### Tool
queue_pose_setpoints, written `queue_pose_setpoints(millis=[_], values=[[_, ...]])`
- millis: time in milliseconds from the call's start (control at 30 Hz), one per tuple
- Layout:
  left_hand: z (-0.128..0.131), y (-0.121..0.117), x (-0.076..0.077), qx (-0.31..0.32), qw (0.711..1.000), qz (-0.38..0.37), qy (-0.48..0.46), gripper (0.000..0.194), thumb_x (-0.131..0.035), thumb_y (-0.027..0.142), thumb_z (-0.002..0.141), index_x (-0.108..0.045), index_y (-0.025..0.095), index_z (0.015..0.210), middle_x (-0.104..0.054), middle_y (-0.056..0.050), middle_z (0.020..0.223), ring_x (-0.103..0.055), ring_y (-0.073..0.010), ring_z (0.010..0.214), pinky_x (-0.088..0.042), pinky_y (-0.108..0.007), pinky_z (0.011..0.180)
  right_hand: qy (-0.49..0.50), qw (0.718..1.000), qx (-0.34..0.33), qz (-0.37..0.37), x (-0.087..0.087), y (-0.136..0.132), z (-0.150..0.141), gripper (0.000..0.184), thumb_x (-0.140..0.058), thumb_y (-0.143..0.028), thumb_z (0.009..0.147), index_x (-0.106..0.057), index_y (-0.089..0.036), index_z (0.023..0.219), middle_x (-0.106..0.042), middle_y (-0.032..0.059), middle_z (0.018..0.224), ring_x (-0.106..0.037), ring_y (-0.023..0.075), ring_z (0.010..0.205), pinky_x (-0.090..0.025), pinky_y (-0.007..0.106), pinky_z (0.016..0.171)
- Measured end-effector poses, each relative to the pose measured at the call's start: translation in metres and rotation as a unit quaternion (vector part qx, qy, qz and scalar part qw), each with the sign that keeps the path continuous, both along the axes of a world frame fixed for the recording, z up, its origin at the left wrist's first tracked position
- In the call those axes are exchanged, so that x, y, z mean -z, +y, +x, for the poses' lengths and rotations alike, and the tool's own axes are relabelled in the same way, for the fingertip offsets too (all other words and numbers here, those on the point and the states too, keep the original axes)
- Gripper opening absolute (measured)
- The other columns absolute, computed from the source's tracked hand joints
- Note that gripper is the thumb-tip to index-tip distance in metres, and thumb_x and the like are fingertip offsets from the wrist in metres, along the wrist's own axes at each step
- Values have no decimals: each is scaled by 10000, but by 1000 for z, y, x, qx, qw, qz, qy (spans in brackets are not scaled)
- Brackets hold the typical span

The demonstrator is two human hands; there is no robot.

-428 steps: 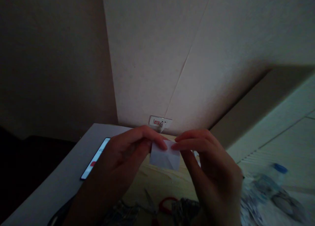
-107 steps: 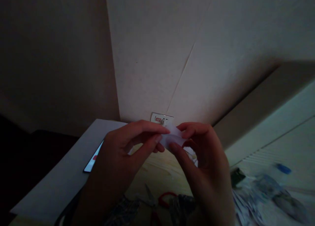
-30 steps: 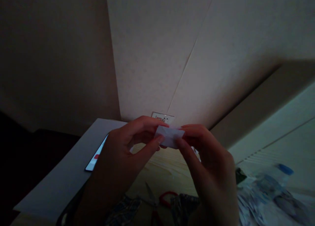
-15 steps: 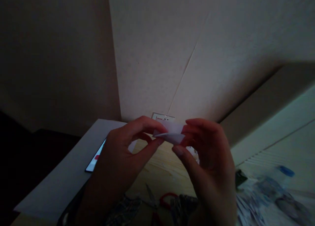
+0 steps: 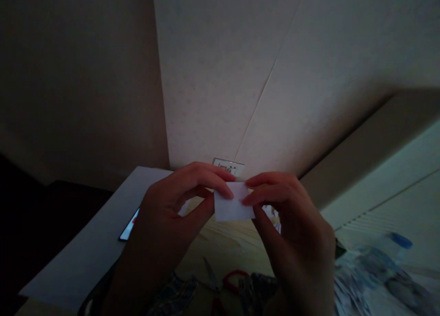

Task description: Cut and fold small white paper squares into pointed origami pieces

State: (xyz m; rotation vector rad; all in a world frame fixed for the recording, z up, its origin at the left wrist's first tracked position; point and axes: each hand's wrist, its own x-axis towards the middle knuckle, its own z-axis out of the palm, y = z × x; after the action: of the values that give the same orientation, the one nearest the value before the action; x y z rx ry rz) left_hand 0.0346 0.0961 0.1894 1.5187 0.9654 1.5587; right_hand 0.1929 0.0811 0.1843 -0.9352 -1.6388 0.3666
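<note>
A small white square of paper (image 5: pixel 233 211) is held up above the wooden table (image 5: pixel 227 242). My left hand (image 5: pixel 182 201) pinches its left side, index finger on the front and thumb at the edge. On the right side my right hand (image 5: pixel 292 219) grips it between fingers and thumb, fingertips lying on its face. The paper faces me nearly flat. Below my hands lie scissors with red handles (image 5: pixel 235 279), spread apart on the table and partly hidden by my sleeves.
A large white sheet (image 5: pixel 85 242) lies at the left, with a phone (image 5: pixel 128 231) on it, lit and partly behind my left wrist. A wall socket (image 5: pixel 228 166) is behind my hands. Clear plastic with a blue cap (image 5: pixel 401 240) lies at the right.
The paper was folded and tilted, seen nearly edge-on; now its flat square face is toward me. The right fingers have closed in and come to rest on it.
</note>
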Motion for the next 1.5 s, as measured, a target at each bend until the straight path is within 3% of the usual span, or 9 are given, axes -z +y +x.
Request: queue_pose_setpoints(millis=[167,333,533,667,1167,1500], values=[[-2,-3,-3,3,999,-17,29,266,-565,87,807,-703,301,728,-752,98,737,-720,-111,712,-558,-153,672,3,1000,11,0,0,-1,0,271,-588,-24,905,-674,-278,865,-650,-42,1037,-622,122,970,-504,237,776],[-7,-1,-5,8,997,-9,74,312,-536,130,892,-760,327,800,-736,94,694,-642,-85,560,-488,-127,500,-2,1000,25,9,0,-3,0,288,-569,-12,901,-668,-278,853,-635,-48,1029,-610,115,986,-499,232,783],[-2,1,-5,10,999,-26,30,229,-659,115,837,-771,314,815,-780,103,792,-732,-81,724,-566,-106,677,-24,1000,14,-13,1,-2,0,257,-631,-39,874,-658,-286,940,-623,-47,1131,-607,116,980,-515,223,751],[-2,0,-4,7,999,-33,14,252,-663,67,824,-761,298,820,-763,111,757,-727,-56,704,-547,-69,654,-34,999,3,-21,0,-2,-1,281,-697,-67,858,-652,-297,1013,-613,-50,1183,-604,105,949,-531,198,716],[-2,-2,-5,3,999,-30,43,187,-659,106,833,-747,268,801,-787,65,797,-753,-129,747,-610,-188,725,-41,999,10,-21,-1,-2,0,211,-681,-109,899,-659,-289,1005,-637,-6,1161,-627,157,999,-546,253,706],[0,0,-6,-12,998,-31,59,183,-638,100,834,-734,257,826,-781,71,797,-746,-115,729,-592,-157,698,-71,997,-18,-37,3,-1,5,342,-651,-39,892,-621,-296,1116,-632,-26,1165,-622,121,930,-537,241,741]])
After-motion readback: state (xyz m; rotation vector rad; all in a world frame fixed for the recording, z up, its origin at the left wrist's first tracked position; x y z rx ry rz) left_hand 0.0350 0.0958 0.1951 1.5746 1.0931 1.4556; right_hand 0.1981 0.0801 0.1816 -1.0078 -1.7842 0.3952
